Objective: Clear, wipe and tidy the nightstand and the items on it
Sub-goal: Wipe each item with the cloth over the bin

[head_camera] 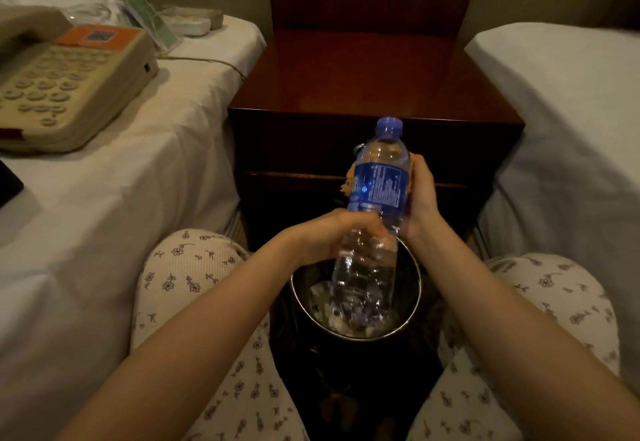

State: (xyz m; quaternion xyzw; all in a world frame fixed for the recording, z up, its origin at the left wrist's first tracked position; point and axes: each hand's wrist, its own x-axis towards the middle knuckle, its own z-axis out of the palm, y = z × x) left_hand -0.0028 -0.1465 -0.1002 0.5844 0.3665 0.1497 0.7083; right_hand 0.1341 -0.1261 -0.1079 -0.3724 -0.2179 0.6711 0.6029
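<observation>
A clear plastic water bottle [375, 198] with a blue cap and blue label is held upright over a round metal-rimmed waste bin [414, 305]. My left hand [332, 236] grips its lower body. My right hand [420, 194] wraps the label from the right, with an orange cloth [347, 180] showing at the label's left edge. Behind the bottle stands the dark wooden nightstand [363, 73], its top bare. A beige telephone [69, 83] with an orange sticker lies on the left bed.
White beds [121, 198] flank the nightstand on both sides. On the left bed, past the telephone, lie a green packet [149, 19], a small tray [194, 21] and a clear plastic bag. The phone cord [214, 62] runs toward the nightstand. My knees frame the bin.
</observation>
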